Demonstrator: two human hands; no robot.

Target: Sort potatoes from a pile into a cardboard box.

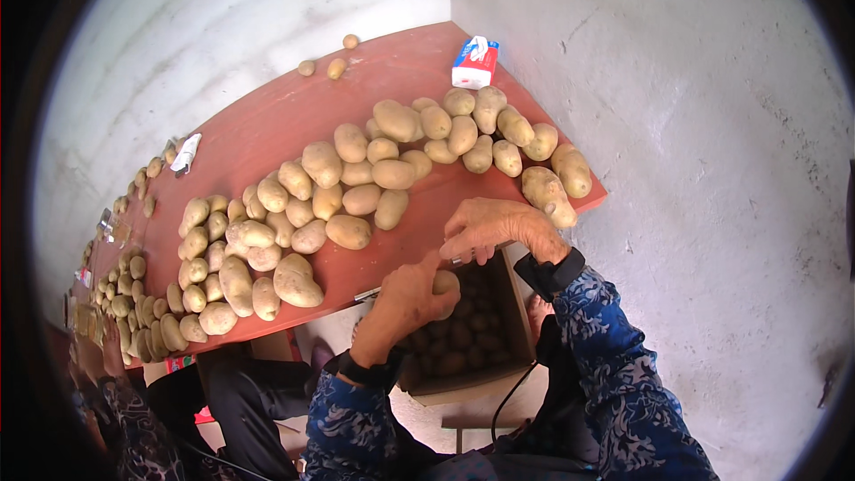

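My left hand [403,305] is closed around a potato [445,283], held over the cardboard box [512,303] below the table's edge. My right hand [497,226] meets it from the right, fingers curled and bent down close to the left forefinger. A small shiny bit shows at the right fingertips; its kind cannot be made out. Inside the box lie several potatoes [459,338], in shadow. On the red table [427,214], just beyond my hands, spreads a long heap of potatoes [361,174]. Each wrist wears a black band.
A tissue pack [475,64] stands near the far corner, by the wall [659,125]. Loose small potatoes [336,69] lie at the back. A thin metal piece [367,295] sits at the table's front edge. At left, another person's hands [98,352] are near more potatoes.
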